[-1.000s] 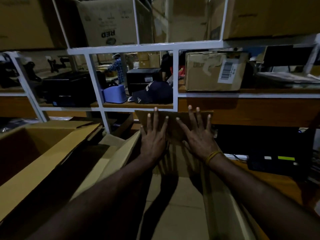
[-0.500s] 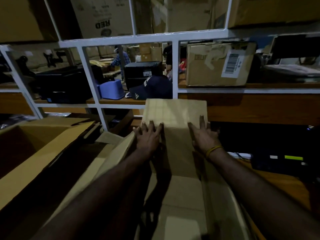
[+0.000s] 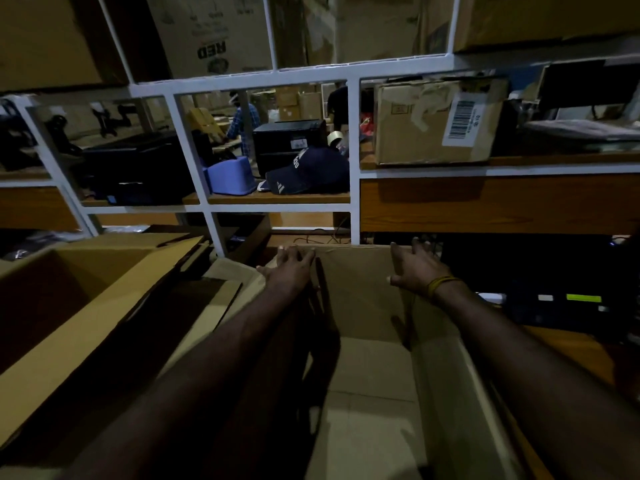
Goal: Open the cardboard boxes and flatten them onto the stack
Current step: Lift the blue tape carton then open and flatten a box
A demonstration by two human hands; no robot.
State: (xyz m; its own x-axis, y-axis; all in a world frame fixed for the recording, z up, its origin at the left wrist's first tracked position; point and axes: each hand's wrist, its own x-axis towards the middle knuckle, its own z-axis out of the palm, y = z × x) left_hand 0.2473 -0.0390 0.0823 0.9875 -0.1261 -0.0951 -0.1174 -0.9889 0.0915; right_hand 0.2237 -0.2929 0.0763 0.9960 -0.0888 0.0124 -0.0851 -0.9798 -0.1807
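Head view. Your left hand (image 3: 289,268) rests on the far wall of the open cardboard box (image 3: 374,393), at the left end of that wall's top edge. Its fingers (image 3: 298,252) are extended, held close together, and lie over the edge; they grip nothing. Your right hand (image 3: 417,266) reaches over the right end of the same edge. Its fingers are extended and slightly spread, with the thumb held apart toward the near side. You cannot tell from this view whether the fingertips press on the cardboard or only hover at the edge. A yellow band (image 3: 441,284) sits on the right wrist.

The open cardboard box stands directly in front of you, in the near centre of the scene, between your two forearms. Its opening faces up. Its long axis runs from near to far, and the far wall stands roughly upright, with its top edge running left to right. The pale inner floor is visible.

A second open box (image 3: 62,306) lies to the left, tilted, with one flap raised. Flat cardboard pieces (image 3: 221,299) lie between the two boxes.

A white shelf frame (image 3: 353,147) stands beyond the box. On the shelf you see a dark cap (image 3: 308,171), a blue object (image 3: 228,176), and a taped carton (image 3: 436,121) with a barcode label.
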